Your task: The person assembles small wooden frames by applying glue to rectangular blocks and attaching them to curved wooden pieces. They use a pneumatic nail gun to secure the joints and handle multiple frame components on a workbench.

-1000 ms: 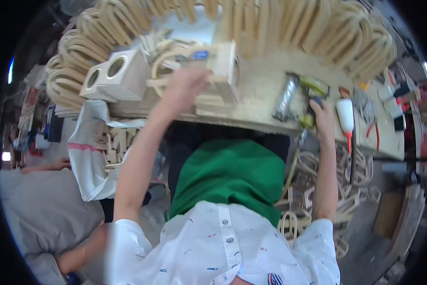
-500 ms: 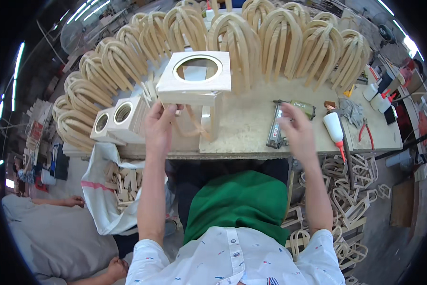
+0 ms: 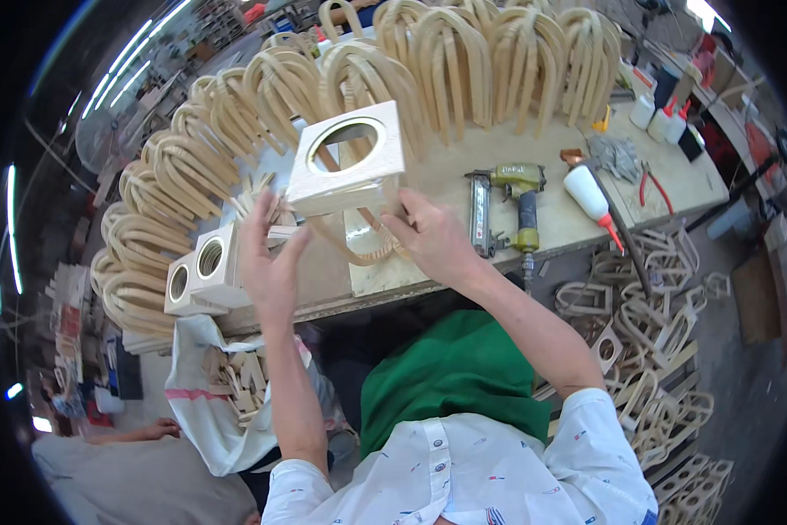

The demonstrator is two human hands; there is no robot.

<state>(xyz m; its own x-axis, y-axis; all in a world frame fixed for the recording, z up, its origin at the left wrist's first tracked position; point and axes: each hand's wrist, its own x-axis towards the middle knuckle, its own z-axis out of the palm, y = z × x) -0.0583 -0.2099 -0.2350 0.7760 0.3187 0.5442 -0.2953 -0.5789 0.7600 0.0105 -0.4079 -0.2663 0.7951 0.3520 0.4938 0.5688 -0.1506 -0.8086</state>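
Bare bench (image 3: 562, 226) leaves passage between the nail gun (image 3: 519, 180) and white bottle (image 3: 586, 193), with arched wooden pieces (image 3: 451, 74) blocking beyond.

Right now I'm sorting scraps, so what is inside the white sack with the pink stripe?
Short, pale wooden offcuts lie heaped in the white sack with the pink stripe. What lies beneath them is covered; the left forearm also hides part of the sack.

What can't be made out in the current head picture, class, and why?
Head view:
- Right hand's exact grip on the wooden frame: the hand itself partly hides it.
- Where the nail gun's hose fitting leads: the right forearm covers it.
- Bottom of the white sack: wood pieces cover it.
- Co-worker, lower left: cut off by the edge.
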